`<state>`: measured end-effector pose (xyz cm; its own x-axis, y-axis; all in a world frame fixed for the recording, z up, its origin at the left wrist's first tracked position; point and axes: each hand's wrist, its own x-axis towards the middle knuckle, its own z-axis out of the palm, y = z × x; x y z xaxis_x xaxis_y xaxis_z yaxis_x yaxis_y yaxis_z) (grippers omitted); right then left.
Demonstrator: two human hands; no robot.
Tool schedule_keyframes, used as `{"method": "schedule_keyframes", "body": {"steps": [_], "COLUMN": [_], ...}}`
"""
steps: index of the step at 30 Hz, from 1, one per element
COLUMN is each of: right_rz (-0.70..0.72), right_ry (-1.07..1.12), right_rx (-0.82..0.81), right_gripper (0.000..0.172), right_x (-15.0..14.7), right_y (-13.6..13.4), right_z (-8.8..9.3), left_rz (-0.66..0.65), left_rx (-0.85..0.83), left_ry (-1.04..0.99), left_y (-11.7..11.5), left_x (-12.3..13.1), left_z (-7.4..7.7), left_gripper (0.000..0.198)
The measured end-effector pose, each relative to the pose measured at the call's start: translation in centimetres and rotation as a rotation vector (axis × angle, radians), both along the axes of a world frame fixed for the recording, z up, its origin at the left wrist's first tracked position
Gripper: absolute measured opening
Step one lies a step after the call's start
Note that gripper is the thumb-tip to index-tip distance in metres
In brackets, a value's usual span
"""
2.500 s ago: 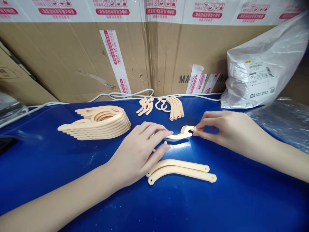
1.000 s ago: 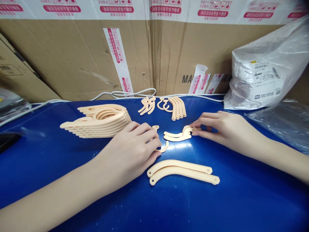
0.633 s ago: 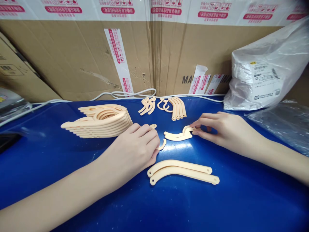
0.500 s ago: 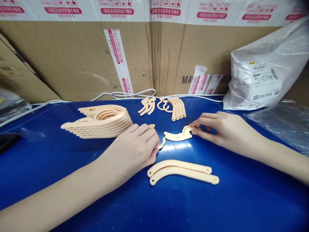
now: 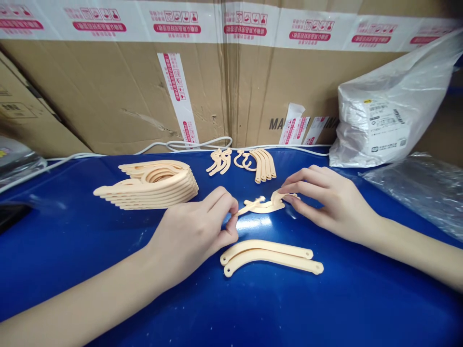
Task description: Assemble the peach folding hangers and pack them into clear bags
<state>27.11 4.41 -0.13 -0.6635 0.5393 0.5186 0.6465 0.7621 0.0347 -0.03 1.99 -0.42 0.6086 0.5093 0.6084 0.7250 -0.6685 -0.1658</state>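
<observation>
My left hand pinches a slim cream plastic hanger hook between thumb and forefinger, seen nearly edge-on. Its far end overlaps short curved hanger pieces lying on the blue table. At their right end, my right hand has its thumb and fingertips closed on a small curved hanger piece, partly hidden by the fingers. Nearer to me, two long curved hanger arms lie side by side, with a small hole at each end.
A stack of cream folded hangers stands at the left. Small hanger pieces, two hooks and several hanger arms lie at the back. Behind are a white cable, a cardboard box and a plastic-wrapped parcel.
My left hand has turned the hook, so it now points toward the right hand, edge-on. My right hand stays at the curved pieces. The view has tilted slightly up.
</observation>
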Motion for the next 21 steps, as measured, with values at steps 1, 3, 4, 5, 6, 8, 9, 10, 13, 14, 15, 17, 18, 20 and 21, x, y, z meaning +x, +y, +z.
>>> {"method": "schedule_keyframes", "body": {"steps": [1,3,4,5,6,8,9,10,13,14,15,17,18,20,21], "right_rz": [0.029,0.091,0.120,0.148,0.170,0.210,0.221,0.224,0.158,0.134,0.123,0.151,0.183,0.252,0.285], "right_ry": [0.001,-0.027,-0.050,-0.072,-0.082,-0.043,0.012,0.090,0.384,0.468,0.528,0.584,0.592,0.595,0.589], "right_rx": [0.019,0.057,0.074,0.088,0.097,0.061,0.006,-0.070,-0.413,-0.560,-0.721,-1.028,-1.144,-1.297,-1.340], "right_gripper": [0.018,0.018,0.018,0.019,0.019,0.017,0.016,0.015,0.009,0.008,0.008,0.010,0.011,0.013,0.014], "right_x": [-0.2,-0.5,-0.7,-0.8,-0.9,-1.1,-1.2,-1.2,-1.5,-1.6,-1.8,-2.0,-2.0,-2.0,-2.0], "right_y": [-0.3,-0.9,-1.2,-1.5,-1.7,-2.2,-2.4,-2.5,-2.9,-3.0,-3.1,-3.3,-3.3,-3.2,-3.0], "right_z": [0.0,0.1,0.1,0.1,0.1,0.3,0.4,0.5,0.9,1.1,1.1,1.2,1.2,1.0,1.0], "left_rz": [0.026,0.066,0.076,0.081,0.081,0.054,0.031,0.006,-0.078,-0.107,-0.137,-0.195,-0.216,-0.234,-0.235], "left_rx": [0.037,0.087,0.110,0.129,0.146,0.168,0.176,0.176,0.175,0.175,0.174,0.183,0.189,0.209,0.215], "left_ry": [-0.017,-0.047,-0.062,-0.076,-0.088,-0.106,-0.115,-0.120,-0.118,-0.109,-0.097,-0.068,-0.060,-0.061,-0.060], "left_y": [-0.1,-0.2,-0.2,-0.3,-0.3,-0.4,-0.5,-0.6,-1.0,-1.2,-1.3,-1.5,-1.6,-1.5,-1.5], "left_x": [0.0,0.1,0.1,0.1,0.1,0.1,0.1,0.1,0.1,0.1,0.1,0.1,0.1,0.1,0.1], "left_z": [0.1,0.4,0.5,0.7,0.9,1.1,1.2,1.2,1.1,1.1,1.0,0.9,0.9,0.7,0.7], "left_gripper": [0.010,0.008,0.008,0.008,0.007,0.007,0.007,0.007,0.009,0.009,0.010,0.009,0.008,0.007,0.007]}}
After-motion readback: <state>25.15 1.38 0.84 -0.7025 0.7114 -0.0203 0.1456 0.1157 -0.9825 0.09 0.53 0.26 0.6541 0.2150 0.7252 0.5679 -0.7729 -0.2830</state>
